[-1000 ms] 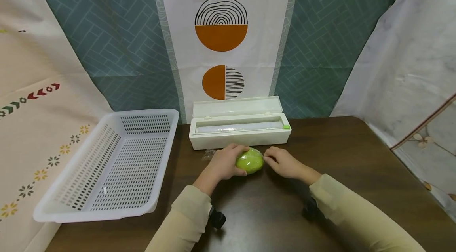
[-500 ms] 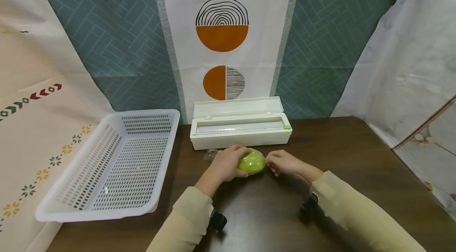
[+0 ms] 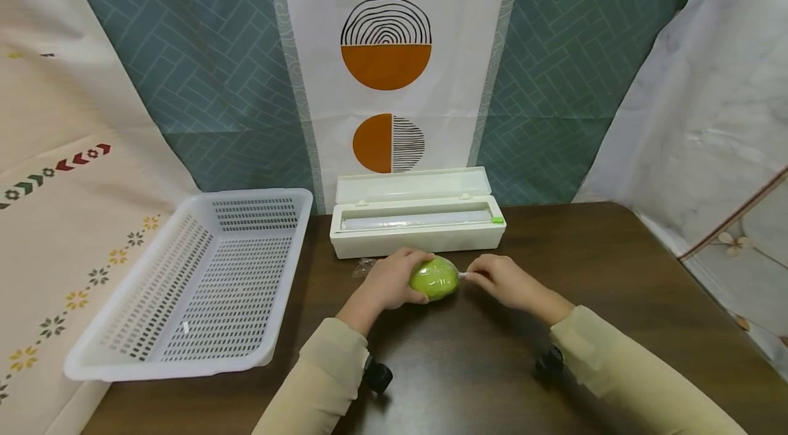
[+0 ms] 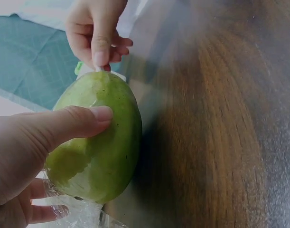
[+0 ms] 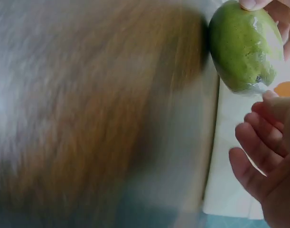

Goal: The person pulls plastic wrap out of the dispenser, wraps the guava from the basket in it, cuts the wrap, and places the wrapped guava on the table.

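Note:
A green mango [image 3: 434,280], wrapped in clear cling film, lies on its side close over the table. My left hand [image 3: 389,279] grips its left end, the thumb across the near side in the left wrist view. At the right end the film is drawn into a thin twisted tail [image 3: 463,275], which my right hand [image 3: 501,280] pinches between thumb and forefinger. In the right wrist view, the other fingers [image 5: 261,137] of that hand are loosely bent. Loose, crumpled film [image 4: 80,213] sticks out at the opposite end, beside the left fingers.
Behind the mango stands a white cling film box [image 3: 418,241], lid [image 3: 412,185] raised, with a film roll [image 3: 415,219] inside and a green slider [image 3: 497,220] on its right. A white perforated basket [image 3: 166,372] sits left on the dark wooden table [image 3: 603,271].
My right hand has moved slightly right from the mango's end, and a twisted film tail now shows between them. The left hand keeps its grip on the mango.

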